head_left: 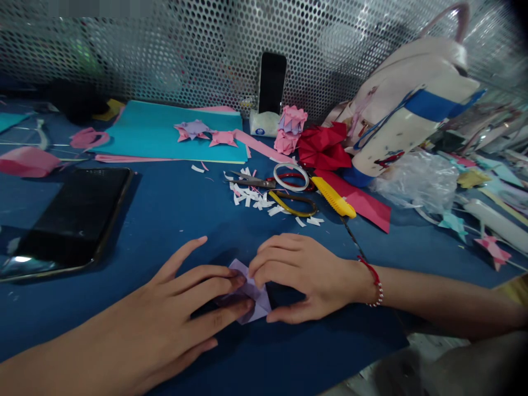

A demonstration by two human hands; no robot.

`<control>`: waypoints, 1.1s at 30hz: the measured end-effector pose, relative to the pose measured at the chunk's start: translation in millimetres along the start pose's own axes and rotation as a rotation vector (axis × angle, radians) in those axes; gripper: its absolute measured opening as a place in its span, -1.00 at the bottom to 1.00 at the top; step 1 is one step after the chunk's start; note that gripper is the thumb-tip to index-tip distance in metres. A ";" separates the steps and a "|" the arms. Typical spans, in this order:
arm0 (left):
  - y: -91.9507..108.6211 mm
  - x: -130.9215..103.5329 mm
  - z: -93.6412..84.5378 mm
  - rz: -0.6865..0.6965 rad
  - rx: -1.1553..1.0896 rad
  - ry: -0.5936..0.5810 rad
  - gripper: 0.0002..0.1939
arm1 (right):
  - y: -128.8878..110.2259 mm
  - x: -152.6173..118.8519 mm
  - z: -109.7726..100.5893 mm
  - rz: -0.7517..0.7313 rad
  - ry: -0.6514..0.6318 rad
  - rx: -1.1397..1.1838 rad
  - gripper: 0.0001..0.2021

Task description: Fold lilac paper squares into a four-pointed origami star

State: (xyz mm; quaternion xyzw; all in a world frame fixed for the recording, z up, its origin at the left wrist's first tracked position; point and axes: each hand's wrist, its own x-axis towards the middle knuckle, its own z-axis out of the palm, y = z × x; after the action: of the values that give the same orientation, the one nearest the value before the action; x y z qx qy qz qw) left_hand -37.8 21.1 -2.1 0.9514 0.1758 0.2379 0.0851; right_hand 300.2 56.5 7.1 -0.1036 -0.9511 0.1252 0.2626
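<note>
A small folded sheet of purple origami paper (259, 301) lies flat on the blue table, partly covered by fingers. My left hand (177, 313) reaches in from the lower left with its fingers stretched and spread. Its middle fingertips press down on the paper, while one finger points away from it. From the right comes my right hand (297, 278), with a red beaded bracelet on the wrist. Its fingers are bent onto the paper's upper right edge, and the thumb touches near the lower right corner.
Scissors (292, 203), a roll of tape (291, 177) and a yellow cutter (334, 193) lie behind the hands among white paper scraps (247, 195). A phone (70, 220) is at left. Blue paper sheets (148, 132), red folded paper (325, 146) and a bag (404, 77) stand farther back.
</note>
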 end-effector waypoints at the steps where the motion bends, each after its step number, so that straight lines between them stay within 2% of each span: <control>1: -0.4 0.5 0.1 0.001 -0.002 0.003 -0.60 | 0.1 0.2 -0.2 0.000 0.001 0.000 -0.68; 8: -0.2 -4.6 4.4 -0.011 0.025 -0.020 -0.61 | 0.6 -2.3 0.5 0.010 -0.015 0.010 -0.69; 12: 7.6 -14.0 16.1 -0.085 0.088 -0.059 -0.45 | 1.2 -4.5 1.5 0.012 -0.031 0.023 -0.68; 16: 12.5 -19.8 23.9 -0.105 0.096 -0.074 -0.41 | 1.3 -4.9 1.7 0.015 -0.029 0.024 -0.69; 20: 8.2 -17.1 15.7 -0.098 0.073 -0.071 -0.44 | 1.3 -3.5 2.0 0.017 -0.024 0.017 -0.68; 25: 0.7 -4.2 0.4 -0.029 -0.012 -0.035 -0.60 | 0.8 -1.4 1.5 0.003 -0.007 0.008 -0.68; 33: 1.2 2.5 0.2 -0.030 -0.002 -0.007 -0.59 | 3.0 -6.5 3.2 0.013 -0.053 0.023 -0.67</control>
State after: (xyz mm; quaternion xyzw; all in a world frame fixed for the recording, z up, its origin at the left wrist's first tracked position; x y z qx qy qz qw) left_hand -35.3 20.9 -0.9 0.9493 0.1897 0.2336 0.0905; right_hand 304.4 57.1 0.5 -0.1036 -0.9556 0.1405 0.2374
